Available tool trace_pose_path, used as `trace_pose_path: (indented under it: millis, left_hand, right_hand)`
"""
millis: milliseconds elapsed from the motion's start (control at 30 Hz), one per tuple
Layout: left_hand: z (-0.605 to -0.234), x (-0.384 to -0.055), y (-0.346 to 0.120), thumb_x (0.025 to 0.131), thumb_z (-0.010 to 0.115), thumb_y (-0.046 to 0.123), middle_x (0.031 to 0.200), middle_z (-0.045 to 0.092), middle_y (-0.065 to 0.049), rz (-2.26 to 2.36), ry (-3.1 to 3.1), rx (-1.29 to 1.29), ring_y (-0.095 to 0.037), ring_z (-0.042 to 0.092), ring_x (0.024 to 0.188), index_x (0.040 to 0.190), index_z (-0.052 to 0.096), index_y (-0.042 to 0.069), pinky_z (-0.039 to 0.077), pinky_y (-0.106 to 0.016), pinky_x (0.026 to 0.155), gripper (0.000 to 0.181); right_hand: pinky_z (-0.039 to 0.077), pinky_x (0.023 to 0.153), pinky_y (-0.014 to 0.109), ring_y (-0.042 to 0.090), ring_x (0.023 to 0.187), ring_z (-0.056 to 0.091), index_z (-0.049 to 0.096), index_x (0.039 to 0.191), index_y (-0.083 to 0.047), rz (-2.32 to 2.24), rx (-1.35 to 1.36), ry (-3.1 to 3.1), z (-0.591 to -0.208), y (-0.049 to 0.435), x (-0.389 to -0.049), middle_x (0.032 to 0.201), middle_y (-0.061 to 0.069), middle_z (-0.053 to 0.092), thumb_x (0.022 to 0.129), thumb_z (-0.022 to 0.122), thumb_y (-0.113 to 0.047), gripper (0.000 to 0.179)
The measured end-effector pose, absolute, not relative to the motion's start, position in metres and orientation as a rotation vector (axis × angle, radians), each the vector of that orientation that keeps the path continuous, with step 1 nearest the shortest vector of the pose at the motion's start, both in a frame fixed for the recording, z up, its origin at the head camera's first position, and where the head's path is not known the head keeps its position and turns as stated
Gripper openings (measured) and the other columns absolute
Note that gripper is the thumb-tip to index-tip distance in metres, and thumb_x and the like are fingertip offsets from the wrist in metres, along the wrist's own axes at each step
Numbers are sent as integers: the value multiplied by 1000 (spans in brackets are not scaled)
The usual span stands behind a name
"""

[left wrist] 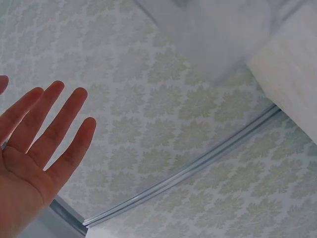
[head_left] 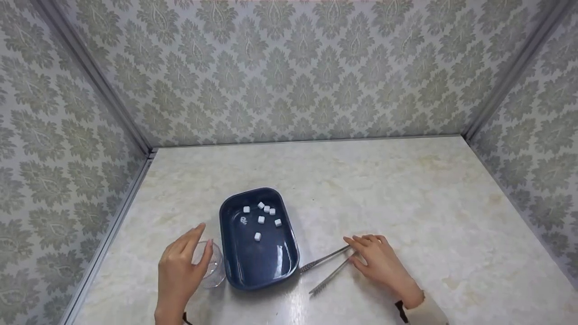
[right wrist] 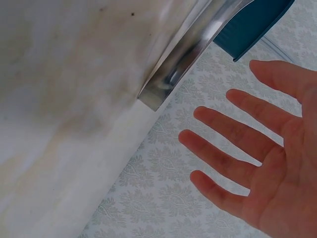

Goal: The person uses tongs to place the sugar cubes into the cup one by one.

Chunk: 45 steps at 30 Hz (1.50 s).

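My left hand (head_left: 179, 264), fingers extended and thumb apart, is beside a clear cup (head_left: 214, 273), overlapping it in the head view. From the left wrist, the palm and spread fingers appear bare, with the cup farther up. My right hand (head_left: 377, 261) is over the closed end of metal tweezers (head_left: 325, 259), which lie with their two ridged arms spread towards the left. In the right wrist view this hand (right wrist: 267, 168) has loosely spread fingers, and a gap shows between them and the tweezers (right wrist: 185, 57). Several white cubes (head_left: 261, 220) lie in a dark blue tray (head_left: 257, 267).
The tray stands between the cup and the tweezers, its right front corner close to one tweezer tip. A small whitish mark (head_left: 243, 220) shows on its floor. Patterned wall panels (head_left: 298, 72) enclose the marbled table (head_left: 384, 185) at the back and sides.
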<state>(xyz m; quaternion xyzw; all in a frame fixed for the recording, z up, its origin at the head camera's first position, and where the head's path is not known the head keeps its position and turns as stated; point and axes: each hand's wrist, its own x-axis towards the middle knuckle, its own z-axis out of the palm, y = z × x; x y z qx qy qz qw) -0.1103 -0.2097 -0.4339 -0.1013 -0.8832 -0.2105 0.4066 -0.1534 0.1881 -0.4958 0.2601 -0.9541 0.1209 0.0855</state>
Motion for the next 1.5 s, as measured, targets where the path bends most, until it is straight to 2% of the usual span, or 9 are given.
trace_pose_path:
  millis: [367, 667, 1033, 1267, 1500]
  left_hand:
    - [-462, -111, -241, 65, 75, 17, 109, 63, -17, -549, -2323, -187, -38, 59, 97, 109, 63, 2, 44, -52, 80, 49]
    - [-480, -111, -244, 65, 78, 19, 123, 55, -18, -762, -2478, -123, -38, 53, 108, 121, 55, 3, 42, -52, 87, 62]
    - [-485, -109, -245, 65, 77, 35, 120, 55, -23, -763, -2603, -110, -42, 54, 104, 129, 47, 7, 43, -55, 84, 76]
    - [-486, -106, -248, 61, 78, 42, 118, 56, -25, -707, -2671, -109, -43, 55, 102, 129, 46, 4, 43, -54, 83, 84]
    - [-485, -107, -250, 57, 78, 49, 117, 57, -23, -625, -2693, -181, -39, 57, 101, 128, 46, 4, 43, -55, 80, 91]
  right_hand:
    - [38, 87, 46, 29, 103, 55, 56, 122, -15, 355, 850, -2855, -497, 185, -156, 115, 9, 62, 82, 61, -26, 41]
    - [39, 85, 46, 26, 107, 53, 53, 125, -17, 461, 974, -2857, -502, 182, -164, 119, 8, 59, 82, 62, -28, 45]
    - [34, 89, 49, 28, 111, 49, 48, 129, -19, 461, 1066, -2913, -499, 178, -166, 126, 11, 54, 81, 63, -32, 52]
    - [35, 88, 49, 27, 107, 50, 49, 128, -18, 364, 1152, -2876, -498, 177, -167, 123, 10, 57, 77, 66, -34, 56]
    - [35, 88, 48, 28, 106, 51, 49, 128, -18, 246, 1237, -2891, -500, 176, -169, 120, 10, 58, 77, 67, -30, 55]
